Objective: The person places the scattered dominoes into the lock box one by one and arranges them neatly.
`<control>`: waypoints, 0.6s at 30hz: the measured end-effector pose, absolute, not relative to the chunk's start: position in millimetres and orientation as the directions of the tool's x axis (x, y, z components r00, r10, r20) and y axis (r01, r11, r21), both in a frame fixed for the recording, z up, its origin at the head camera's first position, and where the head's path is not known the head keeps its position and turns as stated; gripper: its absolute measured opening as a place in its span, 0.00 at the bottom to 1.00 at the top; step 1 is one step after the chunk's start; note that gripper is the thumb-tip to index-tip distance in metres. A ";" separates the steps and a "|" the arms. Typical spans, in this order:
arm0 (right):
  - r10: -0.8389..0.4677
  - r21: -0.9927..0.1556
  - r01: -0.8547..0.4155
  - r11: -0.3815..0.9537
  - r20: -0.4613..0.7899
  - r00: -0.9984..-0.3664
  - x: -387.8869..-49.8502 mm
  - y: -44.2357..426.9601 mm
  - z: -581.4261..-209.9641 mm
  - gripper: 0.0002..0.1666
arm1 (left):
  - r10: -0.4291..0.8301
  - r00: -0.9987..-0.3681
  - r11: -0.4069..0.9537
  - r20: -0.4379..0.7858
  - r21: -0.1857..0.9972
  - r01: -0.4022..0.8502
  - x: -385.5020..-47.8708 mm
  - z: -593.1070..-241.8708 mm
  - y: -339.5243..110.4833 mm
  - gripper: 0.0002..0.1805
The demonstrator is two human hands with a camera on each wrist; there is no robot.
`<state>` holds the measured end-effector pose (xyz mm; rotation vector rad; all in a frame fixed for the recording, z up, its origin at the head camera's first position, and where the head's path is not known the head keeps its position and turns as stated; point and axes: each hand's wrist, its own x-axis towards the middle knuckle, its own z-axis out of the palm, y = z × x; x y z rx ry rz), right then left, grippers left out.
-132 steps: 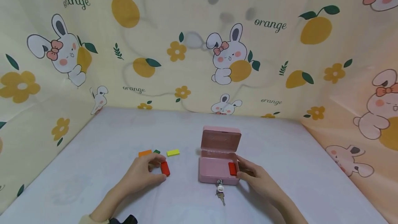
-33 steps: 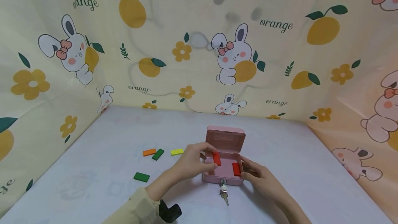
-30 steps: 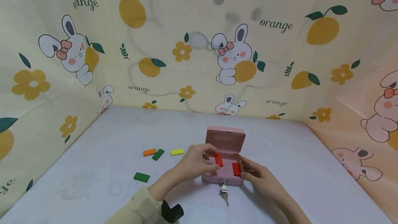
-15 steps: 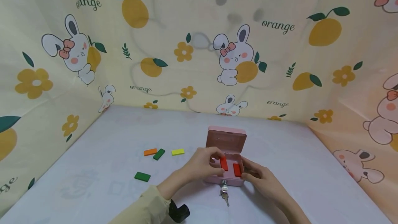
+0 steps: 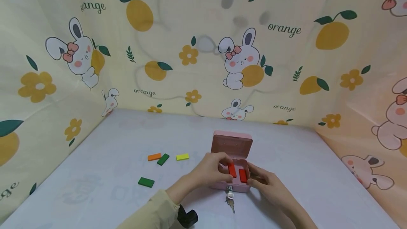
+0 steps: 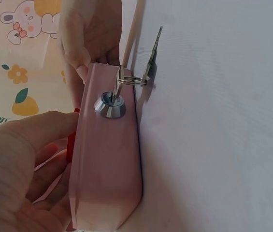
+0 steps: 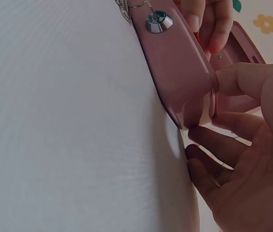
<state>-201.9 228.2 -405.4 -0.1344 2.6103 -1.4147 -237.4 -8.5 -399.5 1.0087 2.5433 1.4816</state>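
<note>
A small pink cash box (image 5: pixel 243 188) stands on the table with its lid (image 5: pixel 232 146) raised. Inside, a red domino (image 5: pixel 243 176) lies along the right wall. My left hand (image 5: pixel 211 170) pinches another red domino (image 5: pixel 232 170) between thumb and fingers, within the box's opening; whether it touches the floor of the box is hidden. My right hand (image 5: pixel 270 188) holds the box's right side, thumb (image 7: pixel 237 79) at the rim and fingertips against the outer wall. A key ring with keys (image 5: pixel 230 203) hangs from the front lock (image 6: pixel 110 105).
Left of the box lie an orange domino (image 5: pixel 154 157), a green domino (image 5: pixel 163 159) touching or close to it, and a yellow domino (image 5: pixel 182 157). Nearer the front is a second green domino (image 5: pixel 146 182). A bunny-print cloth (image 5: pixel 159 45) surrounds the table.
My left hand carried the red domino from the table's left part into the box. Over the last second it shifted right and towards me. My right hand stayed on the box.
</note>
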 end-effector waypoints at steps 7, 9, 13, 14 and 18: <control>-0.165 -0.836 -0.006 0.549 -0.102 -0.981 -201.9 228.7 -405.2 0.37 | 0.556 -0.783 0.355 0.280 0.772 0.527 -238.3 -400.3 -4.3 0.22; -0.165 -0.837 -0.010 0.547 -0.096 -0.982 -201.4 228.5 -405.2 0.36 | 0.558 -0.782 0.368 0.278 0.762 0.533 -239.0 -401.1 -2.5 0.22; -0.169 -0.838 -0.029 0.545 -0.077 -0.983 -200.9 228.4 -405.0 0.36 | 0.566 -0.780 0.401 0.267 0.737 0.543 -240.0 -402.6 1.5 0.23; -0.169 -0.838 -0.031 0.546 -0.074 -0.983 -200.9 228.4 -405.0 0.36 | 0.568 -0.780 0.407 0.265 0.733 0.545 -240.3 -403.1 2.5 0.23; -0.172 -0.837 -0.029 0.547 -0.079 -0.982 -201.3 228.4 -405.3 0.35 | 0.570 -0.782 0.429 0.252 0.721 0.544 -241.4 -404.3 5.4 0.23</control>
